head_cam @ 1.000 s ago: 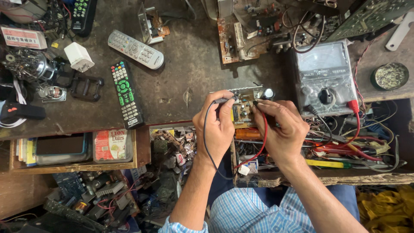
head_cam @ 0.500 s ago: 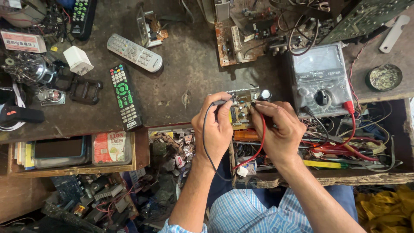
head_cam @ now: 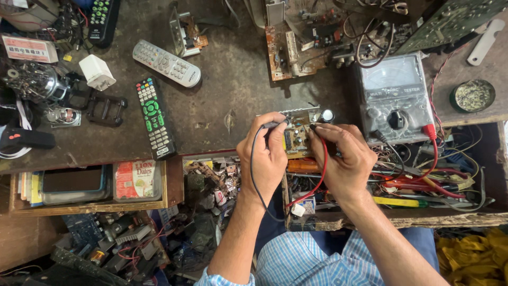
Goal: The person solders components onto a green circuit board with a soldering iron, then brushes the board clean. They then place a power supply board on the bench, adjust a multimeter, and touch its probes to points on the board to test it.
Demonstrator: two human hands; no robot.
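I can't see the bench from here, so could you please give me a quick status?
Left hand holds black probe, right hand red probe. Both tips on small circuit board. Meter beside it. Nothing blocking.

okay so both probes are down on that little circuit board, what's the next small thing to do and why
Probably hold both probes steady and glance up at the analog meter. The left hand presses the black probe and the right hand the red-lead probe onto the small circuit board, so a reading should be showing. The needle's position cannot be made out here.
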